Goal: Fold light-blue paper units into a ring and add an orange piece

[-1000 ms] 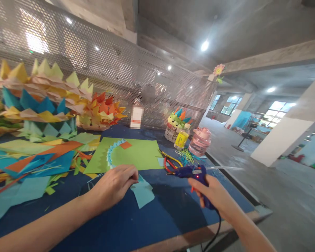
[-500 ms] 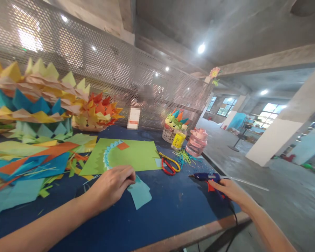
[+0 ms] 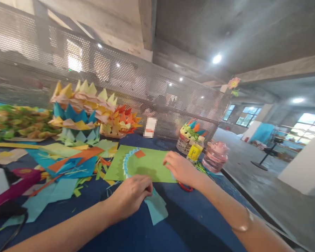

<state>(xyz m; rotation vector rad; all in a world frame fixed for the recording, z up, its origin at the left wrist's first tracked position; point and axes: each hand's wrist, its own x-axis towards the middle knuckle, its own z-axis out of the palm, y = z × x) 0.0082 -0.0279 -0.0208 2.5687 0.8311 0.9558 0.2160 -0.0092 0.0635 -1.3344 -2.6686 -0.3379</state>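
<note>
My left hand [image 3: 133, 192] is closed in a pinch at the upper edge of several light blue paper pieces [image 3: 157, 209]; its fingertips are on a light blue paper piece, partly hidden by the hand. Beyond it, a curved strip of folded light blue paper [image 3: 126, 161] lies on a green sheet [image 3: 152, 166], with an orange paper square [image 3: 140, 154] at its far end. My right hand [image 3: 180, 168] reaches over the green sheet's right part, fingers slightly bent and apart, holding nothing. Below its wrist shows a red handle of the scissors [image 3: 186, 187]; the rest is covered.
Folded-paper baskets [image 3: 80, 122] stand at the back left, behind loose coloured paper [image 3: 81, 161]. A purple tool [image 3: 23, 183] lies at far left. A yellow-labelled bottle [image 3: 195, 150] and a pink jug [image 3: 215, 156] stand at right. A perforated metal screen [image 3: 136, 87] runs behind.
My right hand has let go of the glue gun and moved left over the green sheet; the gun is out of sight. My left hand keeps its pinch. The view has turned left.
</note>
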